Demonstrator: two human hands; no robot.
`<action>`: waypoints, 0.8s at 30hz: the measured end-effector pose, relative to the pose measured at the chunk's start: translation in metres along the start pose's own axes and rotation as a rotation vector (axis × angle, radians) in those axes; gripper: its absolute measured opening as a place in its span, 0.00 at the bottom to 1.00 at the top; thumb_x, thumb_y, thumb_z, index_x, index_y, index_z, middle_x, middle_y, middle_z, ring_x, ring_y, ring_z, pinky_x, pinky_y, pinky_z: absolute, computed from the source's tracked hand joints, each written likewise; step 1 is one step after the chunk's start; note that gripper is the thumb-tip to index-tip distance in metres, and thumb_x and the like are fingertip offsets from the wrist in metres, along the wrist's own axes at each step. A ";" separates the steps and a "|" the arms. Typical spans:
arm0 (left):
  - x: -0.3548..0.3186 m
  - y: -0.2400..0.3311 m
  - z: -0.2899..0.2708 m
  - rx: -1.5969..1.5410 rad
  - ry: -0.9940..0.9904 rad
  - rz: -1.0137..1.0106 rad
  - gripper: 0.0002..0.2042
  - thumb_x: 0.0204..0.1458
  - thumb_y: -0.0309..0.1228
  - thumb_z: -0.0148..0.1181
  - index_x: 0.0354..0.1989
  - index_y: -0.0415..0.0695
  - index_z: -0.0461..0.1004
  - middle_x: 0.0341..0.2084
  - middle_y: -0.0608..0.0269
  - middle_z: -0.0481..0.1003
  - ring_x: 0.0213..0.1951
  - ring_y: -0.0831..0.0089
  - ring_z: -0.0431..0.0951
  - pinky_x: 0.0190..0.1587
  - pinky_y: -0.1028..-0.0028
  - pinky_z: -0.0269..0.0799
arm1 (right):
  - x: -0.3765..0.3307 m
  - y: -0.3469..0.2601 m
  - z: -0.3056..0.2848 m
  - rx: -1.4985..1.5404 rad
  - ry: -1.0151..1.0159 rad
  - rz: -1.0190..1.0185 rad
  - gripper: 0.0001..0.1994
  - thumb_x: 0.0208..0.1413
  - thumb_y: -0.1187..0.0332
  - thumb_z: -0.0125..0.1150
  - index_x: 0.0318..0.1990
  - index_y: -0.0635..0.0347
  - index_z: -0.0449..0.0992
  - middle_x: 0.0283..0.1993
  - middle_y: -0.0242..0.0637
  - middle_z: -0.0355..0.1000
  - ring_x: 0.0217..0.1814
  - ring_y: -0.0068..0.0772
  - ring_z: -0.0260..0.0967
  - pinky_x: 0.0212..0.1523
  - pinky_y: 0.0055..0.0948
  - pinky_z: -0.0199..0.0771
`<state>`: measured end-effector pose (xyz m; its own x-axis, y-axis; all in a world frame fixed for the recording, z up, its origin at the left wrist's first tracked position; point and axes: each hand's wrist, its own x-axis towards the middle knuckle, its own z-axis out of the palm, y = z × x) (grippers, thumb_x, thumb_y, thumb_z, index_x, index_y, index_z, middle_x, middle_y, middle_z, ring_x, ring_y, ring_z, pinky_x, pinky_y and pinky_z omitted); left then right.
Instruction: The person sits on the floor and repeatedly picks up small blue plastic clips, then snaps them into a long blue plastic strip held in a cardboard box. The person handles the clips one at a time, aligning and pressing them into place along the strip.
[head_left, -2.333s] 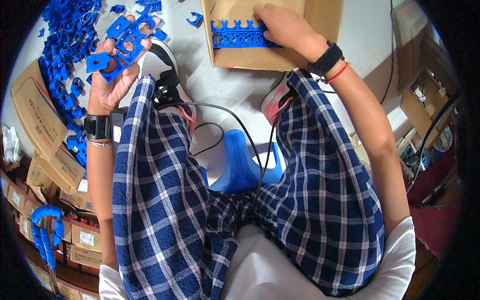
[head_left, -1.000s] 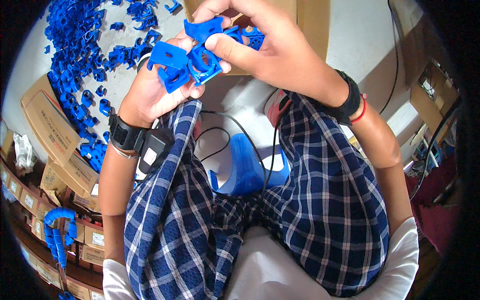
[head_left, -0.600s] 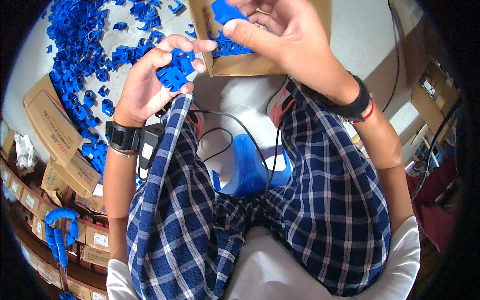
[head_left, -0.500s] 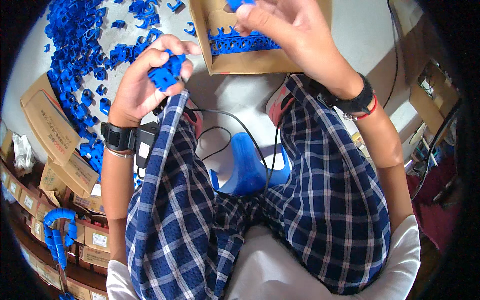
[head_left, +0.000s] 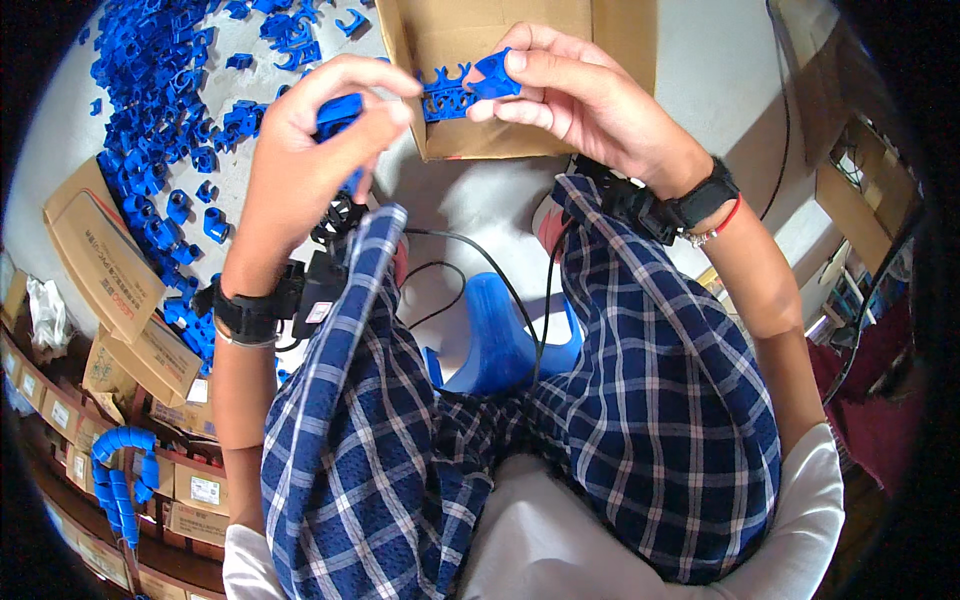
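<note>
My left hand (head_left: 305, 165) is curled around blue plastic pipe clips (head_left: 338, 112), partly hidden behind its fingers, so I cannot tell how many. Across from it, my right hand (head_left: 600, 95) pinches another blue clip (head_left: 493, 78) between thumb and fingers, over the near part of an open cardboard box (head_left: 520, 143). Inside that box a row of blue clips (head_left: 445, 103) stands along the near side, partly covered by my right hand. The two hands are close together but apart.
A large heap of loose blue clips (head_left: 150, 100) spreads over the floor at the left. Folded cardboard (head_left: 105, 250) lies below it, near shelves of small boxes (head_left: 205, 490). Between my legs are a blue plastic stool (head_left: 488, 335) and a black cable (head_left: 508, 290).
My right hand has come lower and nearer, bringing its clip down over the box's row. The left hand has turned, with its back now toward me and its clips more hidden.
</note>
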<state>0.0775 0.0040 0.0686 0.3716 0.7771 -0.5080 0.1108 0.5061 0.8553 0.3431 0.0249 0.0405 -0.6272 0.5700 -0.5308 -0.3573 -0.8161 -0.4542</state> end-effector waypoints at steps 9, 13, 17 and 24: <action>0.024 0.012 0.034 0.373 0.034 0.169 0.08 0.56 0.33 0.66 0.42 0.45 0.82 0.26 0.69 0.79 0.29 0.85 0.76 0.33 0.80 0.71 | -0.003 0.006 0.001 -0.371 -0.002 -0.151 0.15 0.68 0.64 0.57 0.57 0.61 0.71 0.47 0.41 0.78 0.48 0.29 0.79 0.47 0.21 0.80; 0.041 0.011 0.035 0.437 0.015 0.173 0.09 0.57 0.35 0.65 0.41 0.46 0.80 0.27 0.68 0.80 0.27 0.80 0.77 0.30 0.78 0.70 | 0.002 -0.020 -0.004 -0.779 -0.006 -0.407 0.10 0.63 0.68 0.62 0.48 0.61 0.79 0.40 0.32 0.79 0.41 0.21 0.77 0.46 0.23 0.77; 0.062 0.009 0.038 0.481 0.018 0.202 0.09 0.60 0.38 0.64 0.42 0.48 0.82 0.25 0.75 0.77 0.21 0.87 0.68 0.22 0.83 0.63 | -0.014 -0.052 -0.010 -1.007 -0.011 -0.288 0.09 0.62 0.73 0.63 0.47 0.66 0.76 0.40 0.35 0.79 0.42 0.18 0.75 0.43 0.20 0.76; 0.078 -0.004 0.062 0.456 0.054 0.362 0.08 0.59 0.36 0.64 0.43 0.49 0.82 0.26 0.74 0.77 0.21 0.87 0.68 0.21 0.82 0.63 | -0.021 -0.052 -0.022 -1.117 0.114 -0.177 0.07 0.59 0.77 0.64 0.43 0.66 0.75 0.34 0.31 0.76 0.39 0.19 0.74 0.41 0.20 0.76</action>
<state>0.1635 0.0394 0.0323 0.4134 0.8946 -0.1698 0.3756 0.0023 0.9268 0.3899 0.0577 0.0595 -0.5424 0.7209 -0.4313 0.4179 -0.2138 -0.8830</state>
